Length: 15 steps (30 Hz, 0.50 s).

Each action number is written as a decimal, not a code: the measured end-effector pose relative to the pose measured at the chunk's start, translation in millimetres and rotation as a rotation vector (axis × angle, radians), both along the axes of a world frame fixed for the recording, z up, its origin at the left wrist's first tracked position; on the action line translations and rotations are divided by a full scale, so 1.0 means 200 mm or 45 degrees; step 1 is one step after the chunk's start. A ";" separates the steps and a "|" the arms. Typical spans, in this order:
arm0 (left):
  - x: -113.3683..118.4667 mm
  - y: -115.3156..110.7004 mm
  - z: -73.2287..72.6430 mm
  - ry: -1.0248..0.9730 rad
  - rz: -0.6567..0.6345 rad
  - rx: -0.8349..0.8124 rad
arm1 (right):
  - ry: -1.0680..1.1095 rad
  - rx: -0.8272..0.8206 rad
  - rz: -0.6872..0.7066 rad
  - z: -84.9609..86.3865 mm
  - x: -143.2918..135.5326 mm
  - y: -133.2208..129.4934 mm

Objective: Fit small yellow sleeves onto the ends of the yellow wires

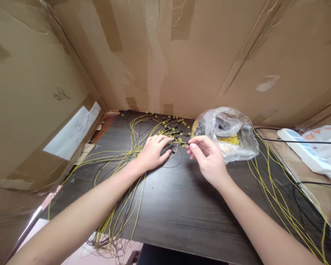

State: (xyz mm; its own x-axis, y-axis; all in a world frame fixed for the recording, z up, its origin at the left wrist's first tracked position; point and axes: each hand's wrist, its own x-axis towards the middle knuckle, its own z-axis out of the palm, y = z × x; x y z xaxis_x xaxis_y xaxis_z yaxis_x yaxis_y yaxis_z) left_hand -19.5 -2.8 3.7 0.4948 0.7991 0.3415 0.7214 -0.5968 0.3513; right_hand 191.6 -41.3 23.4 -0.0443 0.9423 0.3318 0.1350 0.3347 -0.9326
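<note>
My right hand (209,158) pinches the black end of a thin cable (187,144) between thumb and fingertips, just above the table. My left hand (154,152) lies over a spread of thin yellow and black cables (132,152), its thumb apart from the fingers. By its thumb is a black cable end (173,151). Beyond the hands, more black cable ends (176,132) lie among small yellow pieces (183,121). What is under my left palm is hidden.
Right of my right hand sits a clear plastic bag (237,147) holding yellow and dark items. Yellow wires (273,191) hang over the table's right side near a white power strip (303,151). Cardboard walls (204,66) enclose the dark table (176,209) at the back and left.
</note>
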 end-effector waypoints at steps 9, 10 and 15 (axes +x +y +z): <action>-0.04 0.03 0.00 0.044 0.045 -0.006 | 0.238 0.303 -0.663 0.02 0.06 0.06; -0.05 0.03 0.00 0.044 0.033 -0.001 | 0.243 0.303 -0.659 0.02 0.07 0.06; -0.07 0.04 0.02 0.020 -0.069 0.035 | 0.165 0.409 -0.684 0.02 0.05 0.04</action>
